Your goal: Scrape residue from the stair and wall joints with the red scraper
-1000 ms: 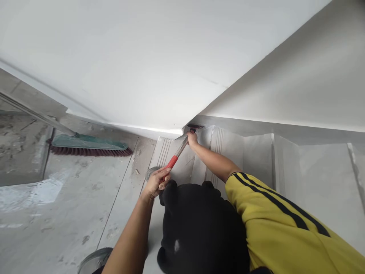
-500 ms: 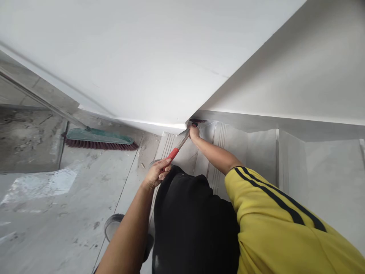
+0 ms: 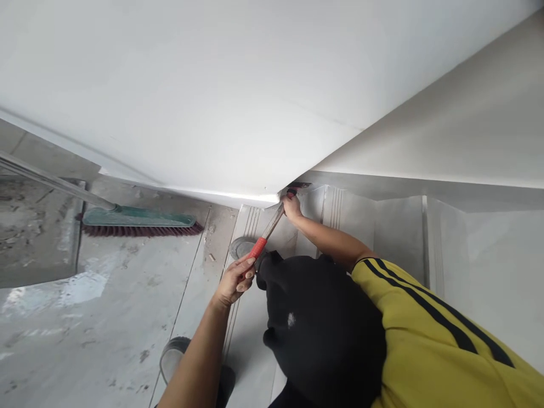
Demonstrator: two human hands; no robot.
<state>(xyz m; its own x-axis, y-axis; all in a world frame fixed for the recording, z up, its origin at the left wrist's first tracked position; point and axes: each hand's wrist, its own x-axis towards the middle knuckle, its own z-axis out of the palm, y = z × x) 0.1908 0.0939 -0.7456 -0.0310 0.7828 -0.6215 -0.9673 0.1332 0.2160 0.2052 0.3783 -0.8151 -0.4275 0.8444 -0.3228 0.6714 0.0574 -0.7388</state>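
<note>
Nearest the camera: yellow sleeve (image 3: 433, 334) with black stripes filling the lower right, black-clad knee (image 3: 323, 328) bulging up in the centre. A shoe (image 3: 178, 357) is showing at the bottom edge, on the grey floor (image 3: 85, 340).

Left hand (image 3: 236, 279) is sitting just left of the knee, fingers curling shut around the red grip of the hammer (image 3: 266, 232). Thumb side facing the camera, nails showing. Handle is running diagonally up and right from that hand, red grip changing to bare metal shaft partway along. Hammer head is ending at the bottom corner where the two white wall panels meet, too small and shadowed to tell if it is touching.

Right hand (image 3: 292, 207) is reaching further out, arm stretching from the yellow sleeve. It is pressing into the same corner, fingers bunched on a small dark tool (image 3: 297, 187) with a bit of red on it, lying under the lower edge of the white wall (image 3: 238, 102). Can't tell the exact pinch, the fingertips are hiding behind the hand.

Both hands are working over pale stair treads (image 3: 335, 212) with grooved nosing strips. A round grey lid-like disc (image 3: 241, 247) is lying on the tread just left of the hammer grip.

Further left, a push broom (image 3: 140, 221) with a green head and dark red bristles is lying on the dusty floor, its metal pole running off to the left edge.
</note>
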